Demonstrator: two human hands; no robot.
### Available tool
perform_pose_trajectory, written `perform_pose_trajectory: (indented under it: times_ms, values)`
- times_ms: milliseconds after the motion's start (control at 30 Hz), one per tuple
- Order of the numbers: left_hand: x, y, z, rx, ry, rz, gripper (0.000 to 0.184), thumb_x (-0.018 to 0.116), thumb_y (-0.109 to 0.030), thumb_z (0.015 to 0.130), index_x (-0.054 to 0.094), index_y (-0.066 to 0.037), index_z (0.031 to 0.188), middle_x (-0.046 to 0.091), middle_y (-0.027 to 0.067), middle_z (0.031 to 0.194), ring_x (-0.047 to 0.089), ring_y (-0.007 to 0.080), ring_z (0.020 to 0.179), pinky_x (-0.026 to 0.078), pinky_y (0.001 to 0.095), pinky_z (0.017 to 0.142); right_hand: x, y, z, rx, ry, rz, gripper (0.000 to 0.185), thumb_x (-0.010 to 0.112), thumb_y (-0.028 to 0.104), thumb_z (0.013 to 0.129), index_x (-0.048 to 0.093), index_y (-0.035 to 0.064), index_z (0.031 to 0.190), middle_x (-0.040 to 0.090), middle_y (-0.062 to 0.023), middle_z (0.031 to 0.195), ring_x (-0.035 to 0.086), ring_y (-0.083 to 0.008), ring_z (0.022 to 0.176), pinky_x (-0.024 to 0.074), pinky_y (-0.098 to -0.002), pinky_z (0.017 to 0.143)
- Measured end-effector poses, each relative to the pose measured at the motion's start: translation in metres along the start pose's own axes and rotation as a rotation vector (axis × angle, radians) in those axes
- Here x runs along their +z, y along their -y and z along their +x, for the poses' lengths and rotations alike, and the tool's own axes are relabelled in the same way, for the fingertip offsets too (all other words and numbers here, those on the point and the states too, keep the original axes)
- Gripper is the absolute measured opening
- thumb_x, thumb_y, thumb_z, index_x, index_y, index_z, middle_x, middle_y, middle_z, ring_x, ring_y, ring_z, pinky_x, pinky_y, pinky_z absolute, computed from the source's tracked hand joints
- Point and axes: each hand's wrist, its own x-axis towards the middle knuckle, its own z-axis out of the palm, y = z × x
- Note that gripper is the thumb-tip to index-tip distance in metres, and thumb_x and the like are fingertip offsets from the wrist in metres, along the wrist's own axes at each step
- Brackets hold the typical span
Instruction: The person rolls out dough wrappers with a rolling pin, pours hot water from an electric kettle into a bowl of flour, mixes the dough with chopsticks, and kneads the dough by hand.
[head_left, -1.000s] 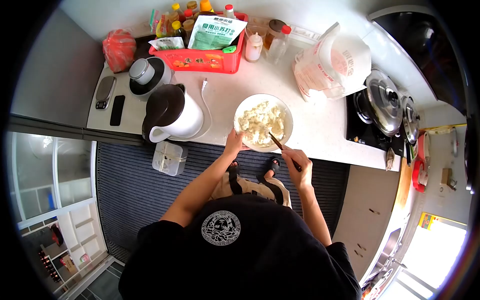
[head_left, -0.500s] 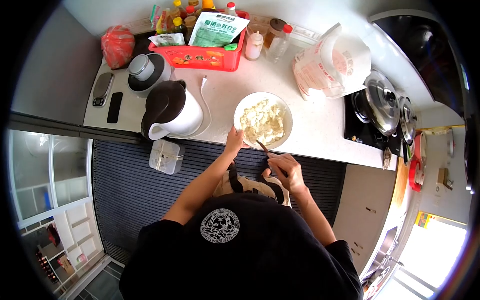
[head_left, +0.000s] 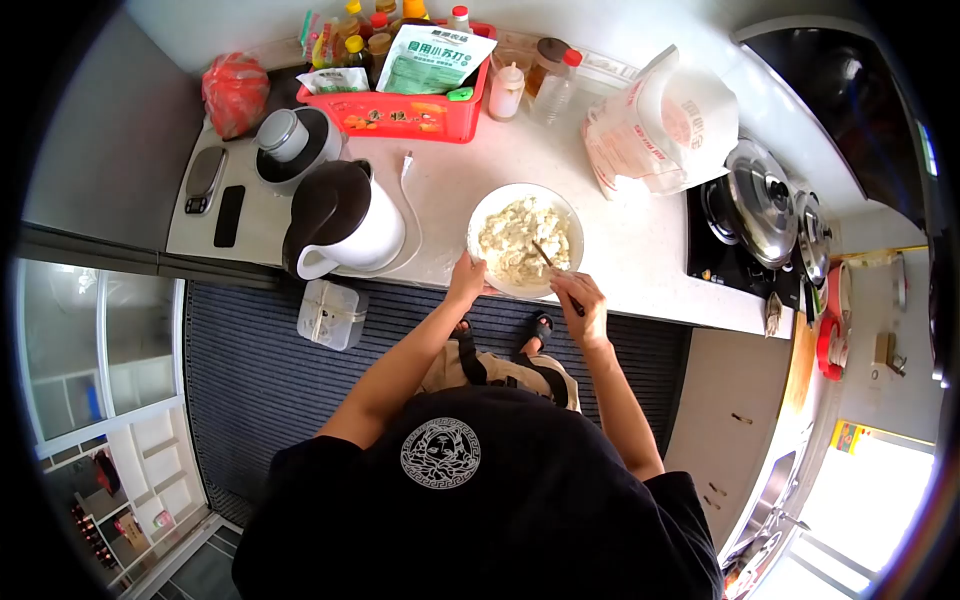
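Shifted inward from the near rim, the dark utensil (head_left: 546,258) dips into pale mixture (head_left: 513,242) in the white bowl (head_left: 488,207), at the near edge of the counter (head_left: 640,268). Right hand (head_left: 587,306) wraps the utensil's handle; left hand (head_left: 467,279) clasps the bowl's near-left side.

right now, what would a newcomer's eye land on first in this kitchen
Probably the bright red basket, crammed with bottles and packets at the back of the counter. Next comes the white bowl of pale, lumpy food by the front edge, held by the left hand while the right hand holds a dark utensil in it. At the right, a shiny pot lid gleams.
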Motion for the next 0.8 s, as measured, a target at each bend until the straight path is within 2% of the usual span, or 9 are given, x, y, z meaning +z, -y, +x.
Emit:
perform_pose_trajectory:
  times_ms: [67, 167, 300, 333, 433, 533, 633, 733, 800]
  values:
    - [-0.004, 0.004, 0.004, 0.004, 0.012, 0.019, 0.041, 0.037, -0.006, 0.094, 0.030, -0.003, 0.134, 0.052, 0.0245, 0.118, 0.068, 0.0355, 0.086, 0.063, 0.0418, 0.065, -0.019, 0.013, 0.011, -0.045, 0.046, 0.022, 0.015, 0.066, -0.002, 0.079, 0.069, -0.0008, 0.094, 0.070, -0.0139, 0.100, 0.066, -0.0297, 0.092, 0.0534, -0.0362, 0.080]
    - [-0.005, 0.010, 0.009, 0.001, -0.011, 0.059, 0.037, 0.041, -0.011, 0.096, 0.031, -0.005, 0.132, 0.056, 0.0200, 0.113, 0.068, 0.0301, 0.083, 0.062, 0.0410, 0.065, -0.043, 0.023, 0.037, -0.119, 0.124, 0.039, 0.012, 0.067, -0.002, 0.078, 0.070, -0.0017, 0.090, 0.071, -0.0136, 0.098, 0.067, -0.0282, 0.087, 0.0539, -0.0355, 0.079]
    - [-0.002, 0.001, 0.001, -0.021, 0.002, 0.029, 0.036, 0.041, -0.013, 0.097, 0.029, -0.007, 0.131, 0.053, 0.0194, 0.119, 0.068, 0.0298, 0.083, 0.063, 0.0409, 0.064, -0.039, -0.012, 0.091, -0.195, 0.312, 0.073, 0.016, 0.069, 0.002, 0.079, 0.071, 0.0001, 0.095, 0.071, -0.0125, 0.098, 0.066, -0.0262, 0.087, 0.0533, -0.0350, 0.079]
    - [0.000, -0.001, -0.001, -0.020, 0.002, 0.030, 0.037, 0.041, -0.014, 0.097, 0.029, -0.007, 0.131, 0.052, 0.0194, 0.120, 0.068, 0.0299, 0.084, 0.063, 0.0413, 0.064, -0.032, -0.029, 0.107, -0.275, 0.353, 0.066, 0.015, 0.070, 0.004, 0.079, 0.072, 0.0004, 0.094, 0.071, -0.0123, 0.097, 0.066, -0.0244, 0.086, 0.0538, -0.0340, 0.077]
    - [0.002, -0.004, -0.003, -0.027, 0.008, 0.031, 0.038, 0.041, -0.016, 0.098, 0.027, -0.009, 0.133, 0.050, 0.0188, 0.123, 0.067, 0.0318, 0.089, 0.063, 0.0429, 0.062, -0.029, -0.039, 0.150, -0.049, 0.492, 0.180, 0.014, 0.069, 0.007, 0.083, 0.072, 0.0015, 0.095, 0.072, -0.0106, 0.097, 0.066, -0.0202, 0.087, 0.0536, -0.0325, 0.079]
    - [0.004, -0.004, -0.002, -0.034, -0.002, 0.033, 0.038, 0.039, -0.016, 0.099, 0.026, -0.009, 0.134, 0.050, 0.0185, 0.124, 0.067, 0.0312, 0.089, 0.063, 0.0429, 0.065, -0.038, -0.059, 0.184, 0.169, 0.586, 0.236, 0.018, 0.065, 0.013, 0.087, 0.072, 0.0031, 0.100, 0.072, -0.0076, 0.094, 0.065, -0.0132, 0.084, 0.0507, -0.0265, 0.080]
    - [0.005, -0.005, -0.003, -0.036, -0.012, 0.035, 0.038, 0.036, -0.013, 0.099, 0.025, -0.010, 0.135, 0.052, 0.0187, 0.120, 0.068, 0.0287, 0.086, 0.063, 0.0417, 0.065, -0.057, -0.081, 0.188, 0.299, 0.599, 0.220, 0.018, 0.066, 0.016, 0.088, 0.073, 0.0038, 0.099, 0.071, -0.0059, 0.088, 0.063, -0.0119, 0.080, 0.0490, -0.0257, 0.074]
    - [0.005, -0.005, -0.004, -0.049, -0.017, 0.006, 0.037, 0.035, -0.013, 0.099, 0.028, -0.008, 0.135, 0.054, 0.0184, 0.118, 0.068, 0.0280, 0.085, 0.063, 0.0409, 0.066, -0.074, -0.109, 0.162, 0.336, 0.532, 0.179, 0.019, 0.066, 0.017, 0.088, 0.073, 0.0036, 0.100, 0.070, -0.0055, 0.085, 0.061, -0.0115, 0.077, 0.0479, -0.0253, 0.072]
    - [0.001, 0.005, 0.003, -0.068, -0.024, -0.026, 0.036, 0.035, -0.013, 0.099, 0.030, -0.008, 0.134, 0.055, 0.0183, 0.117, 0.068, 0.0281, 0.085, 0.063, 0.0409, 0.066, -0.081, -0.126, 0.132, 0.392, 0.456, 0.340, 0.019, 0.066, 0.014, 0.089, 0.072, 0.0015, 0.101, 0.070, -0.0066, 0.085, 0.061, -0.0124, 0.075, 0.0502, -0.0262, 0.071]
